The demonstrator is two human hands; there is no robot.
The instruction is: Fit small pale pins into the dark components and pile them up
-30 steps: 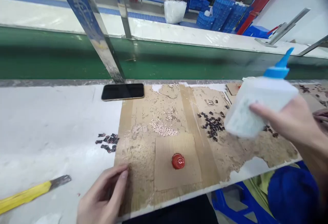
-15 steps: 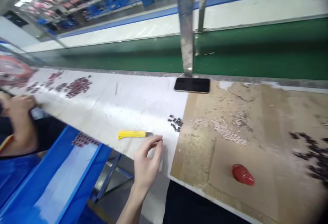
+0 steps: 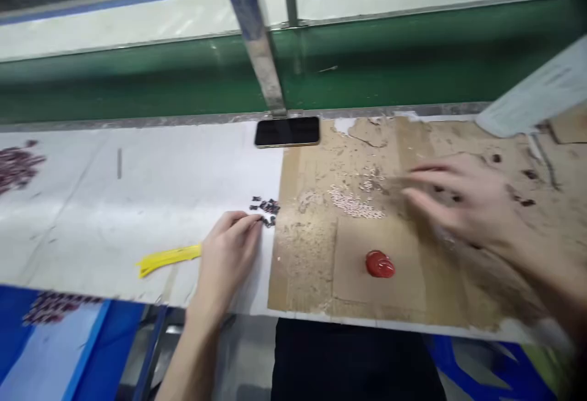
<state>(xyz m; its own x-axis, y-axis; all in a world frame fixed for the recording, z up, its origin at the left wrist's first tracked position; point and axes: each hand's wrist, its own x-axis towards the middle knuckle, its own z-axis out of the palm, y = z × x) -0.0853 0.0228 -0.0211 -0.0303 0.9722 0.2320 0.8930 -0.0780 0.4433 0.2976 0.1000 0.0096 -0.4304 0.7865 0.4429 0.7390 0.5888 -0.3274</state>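
Observation:
My left hand [image 3: 229, 251] is at the white part of the table, its thumb and fingers pinched at the edge of a small group of dark pieces [image 3: 269, 206]. Whatever sits between those fingertips is too small to make out. A yellow utility knife [image 3: 169, 258] lies beside that wrist, partly covered by it. Over the cardboard on the right, my right hand [image 3: 468, 199] is smeared by motion, and its grip does not show clearly. Tiny pale pieces [image 3: 355, 203] lie left of it. Nearer me, a glossy red blob [image 3: 380, 264] rests on a cardboard square [image 3: 351, 282].
A phone [image 3: 287, 132] lies at the back edge, against a metal post [image 3: 266, 74]. Behind runs a green belt [image 3: 160, 92]. Dark red pieces [image 3: 18, 167] are heaped at far left. A whitish cylindrical object [image 3: 536, 92] leans in at right. A blue tray [image 3: 123, 334] is below left.
The view has swung right, and the co-worker's arm is out of sight. My left hand has gone from beside the knife to the dark pieces. My right hand has come into view.

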